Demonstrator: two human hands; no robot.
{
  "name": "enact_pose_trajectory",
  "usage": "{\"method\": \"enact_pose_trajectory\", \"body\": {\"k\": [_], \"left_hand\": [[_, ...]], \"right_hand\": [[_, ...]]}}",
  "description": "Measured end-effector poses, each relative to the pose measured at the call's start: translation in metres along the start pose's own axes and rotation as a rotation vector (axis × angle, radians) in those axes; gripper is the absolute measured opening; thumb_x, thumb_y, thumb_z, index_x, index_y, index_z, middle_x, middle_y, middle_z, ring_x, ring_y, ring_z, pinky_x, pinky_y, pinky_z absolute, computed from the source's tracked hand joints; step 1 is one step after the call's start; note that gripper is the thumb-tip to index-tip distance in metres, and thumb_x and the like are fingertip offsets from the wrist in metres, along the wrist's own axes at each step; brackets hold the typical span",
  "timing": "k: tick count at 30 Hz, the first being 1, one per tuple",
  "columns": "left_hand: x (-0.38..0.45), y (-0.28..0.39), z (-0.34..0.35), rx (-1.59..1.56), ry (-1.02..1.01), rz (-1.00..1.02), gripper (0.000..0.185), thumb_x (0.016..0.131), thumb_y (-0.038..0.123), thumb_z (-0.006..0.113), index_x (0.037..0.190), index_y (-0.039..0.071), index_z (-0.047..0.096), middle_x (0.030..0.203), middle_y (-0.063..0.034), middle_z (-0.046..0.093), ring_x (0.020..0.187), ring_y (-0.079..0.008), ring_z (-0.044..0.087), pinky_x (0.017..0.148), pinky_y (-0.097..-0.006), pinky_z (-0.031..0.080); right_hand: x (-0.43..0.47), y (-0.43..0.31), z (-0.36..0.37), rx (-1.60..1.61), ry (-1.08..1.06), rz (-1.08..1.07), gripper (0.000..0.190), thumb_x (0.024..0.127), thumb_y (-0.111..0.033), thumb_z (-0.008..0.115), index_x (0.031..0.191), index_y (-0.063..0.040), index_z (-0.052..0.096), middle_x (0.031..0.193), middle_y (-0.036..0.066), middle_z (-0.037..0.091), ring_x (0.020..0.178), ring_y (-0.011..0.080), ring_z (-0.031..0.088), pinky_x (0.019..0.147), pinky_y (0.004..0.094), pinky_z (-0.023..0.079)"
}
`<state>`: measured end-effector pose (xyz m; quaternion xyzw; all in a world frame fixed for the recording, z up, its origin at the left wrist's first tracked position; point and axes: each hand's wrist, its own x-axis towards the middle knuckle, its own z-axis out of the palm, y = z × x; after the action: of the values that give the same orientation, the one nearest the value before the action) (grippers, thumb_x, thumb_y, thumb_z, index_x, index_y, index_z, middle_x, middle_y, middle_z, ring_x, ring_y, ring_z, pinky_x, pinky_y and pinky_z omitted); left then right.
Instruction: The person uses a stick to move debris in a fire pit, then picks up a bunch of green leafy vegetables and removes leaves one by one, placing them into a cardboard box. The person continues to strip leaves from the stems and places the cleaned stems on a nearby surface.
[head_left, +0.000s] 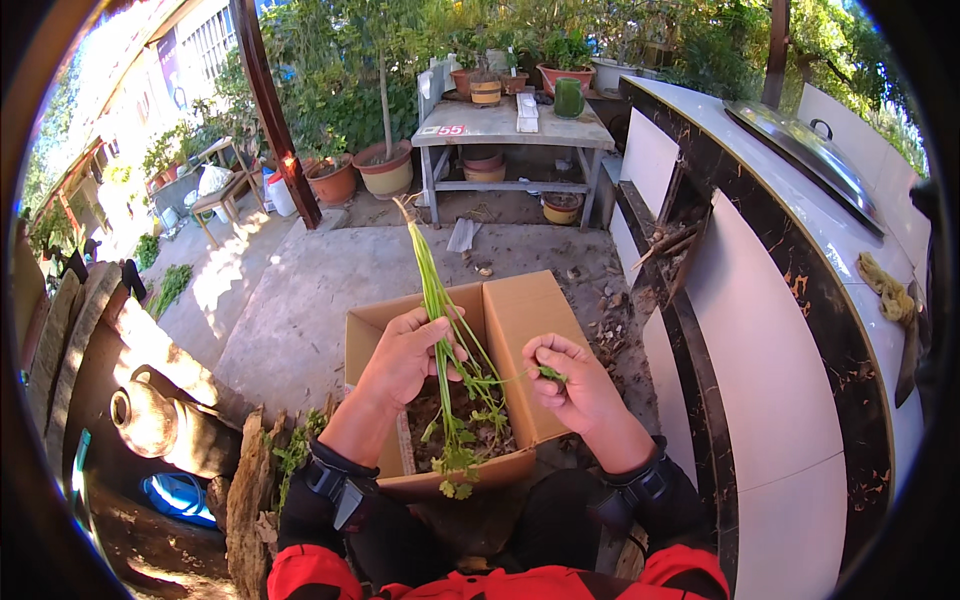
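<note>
A bunch of long-stemmed leafy greens (431, 281), resembling celery or coriander, is gripped around its stems by my left hand (412, 349). Its pale root end points up and away, and its leaves hang towards me over an open cardboard box (525, 330). Over the box's right side, my right hand (566, 382) pinches a small green leaf, with a thin stalk running from it to the bunch. Dark soil-like debris or plant scraps (427, 424) lie in the bottom of the box, partly hidden by the leaves.
Close on the right stands a tiled counter (780, 330) with a large metal lid (810, 154). Rough wood pieces (251, 510) and a clay jar (146, 420) are at left. A grey table (517, 135) and potted plants stand ahead; more greens (171, 289) lie on the floor.
</note>
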<state>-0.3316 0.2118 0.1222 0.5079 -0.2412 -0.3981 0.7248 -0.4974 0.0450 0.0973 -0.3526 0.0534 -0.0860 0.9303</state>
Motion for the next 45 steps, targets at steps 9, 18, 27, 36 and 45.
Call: {"method": "enact_pose_trajectory", "body": {"k": [9, 18, 27, 36, 45], "left_hand": [[-0.003, -0.004, 0.004, 0.103, 0.099, 0.054, 0.015, 0.088, 0.015, 0.058, 0.094, 0.001, 0.055, 0.079, -0.0057, 0.058, 0.068, -0.0149, 0.062, 0.051, -0.0273, 0.055], [-0.014, -0.01, 0.007, 0.147, 0.123, 0.112, 0.015, 0.086, 0.012, 0.062, 0.093, 0.001, 0.055, 0.075, -0.004, 0.059, 0.058, -0.0102, 0.06, 0.05, -0.0238, 0.054], [-0.026, -0.007, 0.01, 0.16, 0.143, 0.123, 0.017, 0.089, 0.015, 0.057, 0.094, -0.001, 0.055, 0.078, -0.0041, 0.056, 0.061, -0.0106, 0.057, 0.051, -0.0245, 0.053], [-0.04, 0.001, -0.005, 0.169, 0.116, 0.043, 0.019, 0.091, 0.019, 0.053, 0.094, 0.0, 0.056, 0.076, -0.003, 0.057, 0.06, -0.0106, 0.059, 0.045, -0.0249, 0.053], [-0.042, 0.003, -0.008, 0.112, 0.115, 0.067, 0.012, 0.086, 0.012, 0.058, 0.083, 0.001, 0.057, 0.067, -0.004, 0.056, 0.056, -0.0116, 0.057, 0.04, -0.0229, 0.045]], "right_hand": [[0.015, 0.021, -0.001, -0.101, 0.01, 0.03, 0.008, 0.091, -0.012, 0.053, 0.094, -0.005, 0.058, 0.072, -0.001, 0.049, 0.053, 0.0037, 0.041, 0.042, 0.0154, 0.029], [0.04, 0.057, 0.032, -0.618, 0.036, -0.264, 0.01, 0.086, -0.006, 0.059, 0.094, -0.001, 0.058, 0.08, 0.002, 0.058, 0.063, 0.0076, 0.052, 0.051, 0.0204, 0.041], [0.034, 0.059, 0.054, -0.958, 0.068, -0.42, 0.01, 0.083, -0.005, 0.061, 0.091, 0.001, 0.059, 0.082, 0.005, 0.063, 0.074, 0.0096, 0.057, 0.069, 0.0259, 0.047], [0.032, 0.052, 0.056, -0.589, 0.009, -0.118, 0.005, 0.086, -0.007, 0.059, 0.084, -0.003, 0.059, 0.069, -0.001, 0.056, 0.055, 0.0038, 0.046, 0.048, 0.019, 0.036], [0.033, 0.06, 0.054, -0.307, -0.033, 0.073, 0.005, 0.088, -0.008, 0.056, 0.083, -0.008, 0.055, 0.061, -0.006, 0.043, 0.044, 0.0012, 0.033, 0.04, 0.0175, 0.023]]}}
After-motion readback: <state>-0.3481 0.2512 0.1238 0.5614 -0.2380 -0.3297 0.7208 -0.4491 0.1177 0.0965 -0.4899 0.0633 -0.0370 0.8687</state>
